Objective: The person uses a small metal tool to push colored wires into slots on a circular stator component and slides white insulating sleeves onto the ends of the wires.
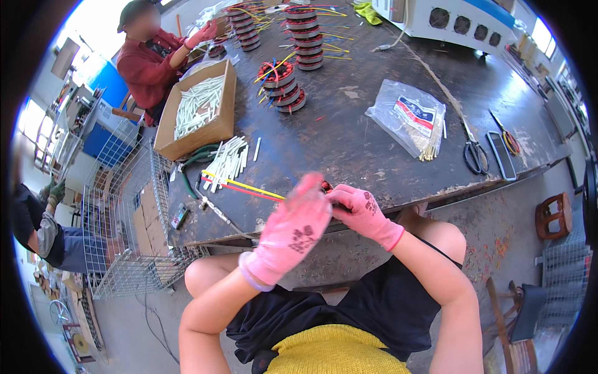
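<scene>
At the table's near edge both pink-gloved hands meet over a small dark ring with red parts (pixel 326 186), which looks like a wound stator and is mostly hidden by my fingers. My right hand (pixel 362 212) is closed on its right side. My left hand (pixel 296 224) lies over its left side, its fingers smeared by motion. From beside my left hand, yellow and red wires (pixel 243 187) run out to the left. White sleeve tubes (pixel 227 163) lie in a loose pile near the wire ends. Farther back stand stacked stators (pixel 283 87) with coloured leads.
A cardboard box (pixel 229 103) of white tubes stands left on the table (pixel 336 137). At right lie a plastic bag (pixel 411 118), scissors (pixel 474 156), a phone (pixel 500 156) and pliers (pixel 511 142). A co-worker (pixel 149 62) sits at far left, beyond a wire cage (pixel 118 206).
</scene>
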Demonstrator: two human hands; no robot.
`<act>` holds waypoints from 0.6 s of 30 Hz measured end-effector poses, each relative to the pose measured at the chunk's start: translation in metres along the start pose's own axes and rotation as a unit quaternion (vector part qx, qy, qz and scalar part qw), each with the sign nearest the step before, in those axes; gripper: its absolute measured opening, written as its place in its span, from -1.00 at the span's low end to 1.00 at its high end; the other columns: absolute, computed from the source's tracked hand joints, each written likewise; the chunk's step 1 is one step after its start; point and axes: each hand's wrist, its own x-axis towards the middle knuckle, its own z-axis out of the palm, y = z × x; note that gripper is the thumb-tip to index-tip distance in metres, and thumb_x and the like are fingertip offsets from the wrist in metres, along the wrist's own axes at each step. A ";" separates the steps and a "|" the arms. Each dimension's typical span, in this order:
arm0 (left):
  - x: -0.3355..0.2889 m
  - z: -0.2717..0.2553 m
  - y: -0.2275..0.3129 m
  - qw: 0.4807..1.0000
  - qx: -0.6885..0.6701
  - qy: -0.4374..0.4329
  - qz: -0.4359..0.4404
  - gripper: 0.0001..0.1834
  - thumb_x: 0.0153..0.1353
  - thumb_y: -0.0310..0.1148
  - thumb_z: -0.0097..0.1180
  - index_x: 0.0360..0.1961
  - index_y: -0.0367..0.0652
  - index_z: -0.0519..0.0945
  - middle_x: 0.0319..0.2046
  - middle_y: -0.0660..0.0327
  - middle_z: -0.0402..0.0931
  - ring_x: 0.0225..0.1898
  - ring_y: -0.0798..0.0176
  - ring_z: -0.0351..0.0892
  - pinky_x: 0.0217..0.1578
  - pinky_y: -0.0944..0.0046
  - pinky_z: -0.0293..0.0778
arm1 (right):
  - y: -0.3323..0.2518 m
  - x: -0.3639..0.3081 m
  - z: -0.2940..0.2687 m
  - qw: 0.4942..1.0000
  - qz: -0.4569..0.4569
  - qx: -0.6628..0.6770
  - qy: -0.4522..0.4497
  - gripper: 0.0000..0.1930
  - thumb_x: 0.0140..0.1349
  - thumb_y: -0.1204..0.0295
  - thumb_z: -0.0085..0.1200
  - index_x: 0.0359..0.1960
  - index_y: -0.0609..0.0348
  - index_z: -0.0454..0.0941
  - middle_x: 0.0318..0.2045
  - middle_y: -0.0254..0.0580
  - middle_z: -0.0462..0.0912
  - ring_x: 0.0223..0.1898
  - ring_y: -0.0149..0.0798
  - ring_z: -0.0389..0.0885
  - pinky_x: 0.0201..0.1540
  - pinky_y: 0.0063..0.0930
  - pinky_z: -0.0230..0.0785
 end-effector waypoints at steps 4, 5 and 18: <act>-0.008 0.015 0.000 0.544 -0.810 0.134 -0.175 -0.74 0.18 -0.28 0.15 -0.13 -0.14 0.57 0.07 0.14 0.49 0.24 0.07 0.39 0.25 0.08 0.28 | -0.004 -0.001 -0.005 1.000 0.010 0.007 -0.012 -0.76 0.13 0.36 0.24 -0.15 0.04 0.61 -0.24 -0.21 0.63 -0.27 -0.11 0.65 -0.26 -0.36 0.49; -0.010 0.017 0.000 0.538 -0.808 0.148 -0.188 -0.78 0.15 -0.31 0.17 -0.19 -0.14 0.60 0.04 0.14 0.51 0.22 0.06 0.41 0.22 0.08 0.32 | -0.012 0.000 -0.011 0.999 0.017 0.002 -0.028 -0.74 0.12 0.35 0.25 -0.14 0.04 0.61 -0.24 -0.22 0.63 -0.27 -0.11 0.65 -0.25 -0.37 0.50; -0.013 0.006 0.048 0.425 -0.839 0.185 -0.284 -0.77 -0.08 -0.41 0.29 -0.31 -0.06 0.63 -0.33 0.25 0.56 -0.06 0.16 0.59 0.23 -0.19 0.31 | -0.005 -0.002 0.000 0.978 -0.137 -0.159 -0.004 -0.69 0.04 0.39 0.30 -0.13 -0.01 0.62 -0.23 -0.35 0.63 -0.28 -0.18 0.65 -0.30 -0.32 0.50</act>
